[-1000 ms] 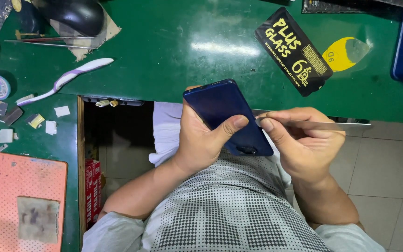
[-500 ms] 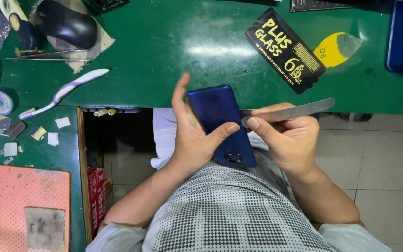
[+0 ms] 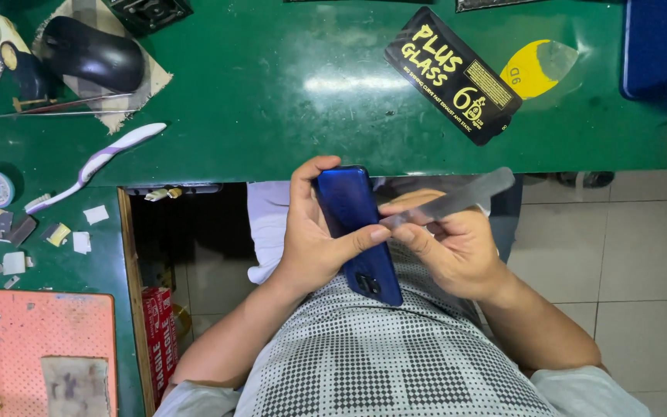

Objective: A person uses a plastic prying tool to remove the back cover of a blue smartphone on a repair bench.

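- My left hand (image 3: pixel 314 247) is wrapped around the blue phone (image 3: pixel 357 232), its back towards me, thumb pressed across the right edge and fingers curled over the top left corner.
- My right hand (image 3: pixel 453 251) pinches a thin metal pry blade (image 3: pixel 457 199) between thumb and fingers; its tip meets the phone's right edge just by my left thumb.
- To do this well, I judge the blade should stay flat and shallow in the seam, sliding along rather than levering hard, so the back cover does not crack.
- The left grip should stay firm, with the thumb close to the blade as a stop against slipping.
- The phone sits at the centre of the frame, between both hands, just below the near edge of the green table (image 3: pixel 272 85) and above my lap.
- A black package (image 3: pixel 451 75) lies in the upper right on the table, well apart from my 2 hands.
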